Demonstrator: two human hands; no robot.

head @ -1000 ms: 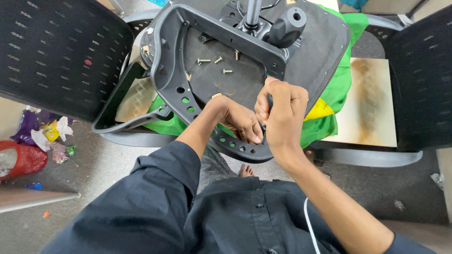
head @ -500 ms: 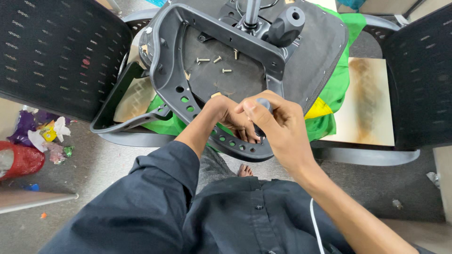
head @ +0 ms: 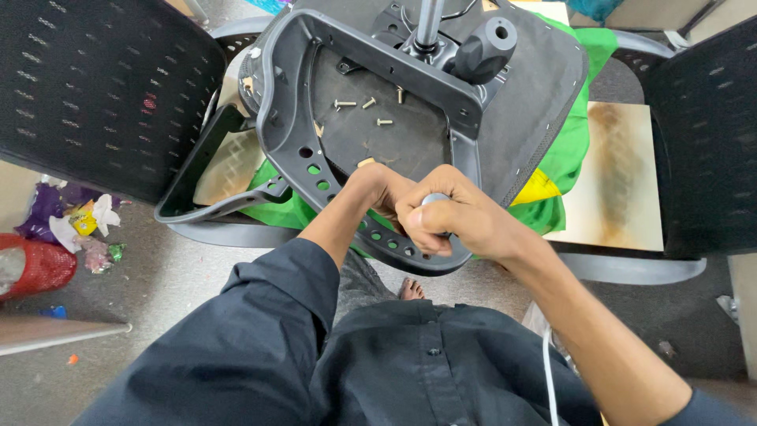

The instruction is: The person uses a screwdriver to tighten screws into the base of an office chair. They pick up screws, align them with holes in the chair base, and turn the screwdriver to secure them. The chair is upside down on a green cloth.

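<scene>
The right hand (head: 453, 221) is fisted around a tool with a rounded grey handle end (head: 434, 200), its grip pressed tight on it. The left hand (head: 384, 189), just beside and touching it, has its grip curled against the near rim of the upturned chair base (head: 288, 118); whether it pinches anything I cannot tell. Beyond both grips, loose screws (head: 364, 103) lie on the seat underside, and further off stands a black knob (head: 482, 49). Green cloth (head: 579, 126) lies under the seat.

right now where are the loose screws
In the head view, the loose screws lie upper centre on the upturned seat base, beyond both hands, left of the black knob.
</scene>
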